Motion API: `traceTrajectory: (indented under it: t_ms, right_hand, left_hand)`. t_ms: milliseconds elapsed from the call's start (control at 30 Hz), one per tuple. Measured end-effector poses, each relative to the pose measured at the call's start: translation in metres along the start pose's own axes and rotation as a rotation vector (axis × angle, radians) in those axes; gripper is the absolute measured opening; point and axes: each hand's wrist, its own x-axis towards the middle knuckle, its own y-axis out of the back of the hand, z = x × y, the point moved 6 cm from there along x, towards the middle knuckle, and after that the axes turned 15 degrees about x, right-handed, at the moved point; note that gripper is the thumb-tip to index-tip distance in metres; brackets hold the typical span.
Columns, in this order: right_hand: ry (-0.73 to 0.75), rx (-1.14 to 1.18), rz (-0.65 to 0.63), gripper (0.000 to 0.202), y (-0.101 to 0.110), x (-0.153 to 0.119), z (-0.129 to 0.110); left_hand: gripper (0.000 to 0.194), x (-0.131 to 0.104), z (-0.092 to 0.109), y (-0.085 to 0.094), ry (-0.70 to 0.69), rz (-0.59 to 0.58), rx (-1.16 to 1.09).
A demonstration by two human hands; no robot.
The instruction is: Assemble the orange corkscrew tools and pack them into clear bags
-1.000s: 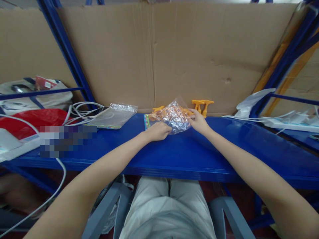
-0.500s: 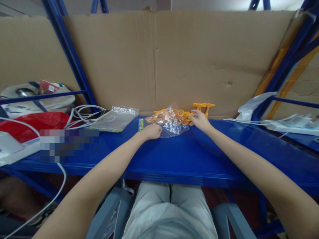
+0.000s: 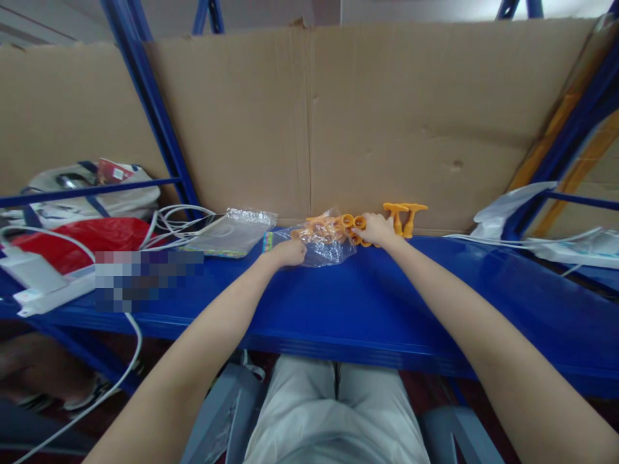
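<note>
head view: the left hand (image 3: 289, 252) is closed in a pinch on the near edge of a clear plastic bag (image 3: 323, 242), which lies on the blue shelf (image 3: 367, 296) just in front of the cardboard wall (image 3: 387, 122). the right hand (image 3: 376, 227) is curled around a cluster of orange plastic pieces (image 3: 349, 224) at the bag's right end, with more orange showing through the film. two orange t-shaped pieces (image 3: 405, 216) stand just right of that hand against the cardboard. a second, flat clear bag (image 3: 235, 231) lies well to the left, beside white cables (image 3: 174, 219) and a red bag (image 3: 82, 240).
</note>
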Motion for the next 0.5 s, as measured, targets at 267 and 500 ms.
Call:
traceTrajectory:
  t_ms: [267, 500]
  right_hand:
    - [0.008, 0.037, 0.059, 0.047, -0.003, 0.001, -0.009]
    - [0.0, 0.045, 0.072, 0.036, 0.007, -0.001, -0.005]
  left_hand:
    - [0.029, -0.004, 0.003, 0.004, 0.005, -0.023, 0.009]
    - [0.028, -0.004, 0.003, 0.003, 0.01, -0.021, 0.004]
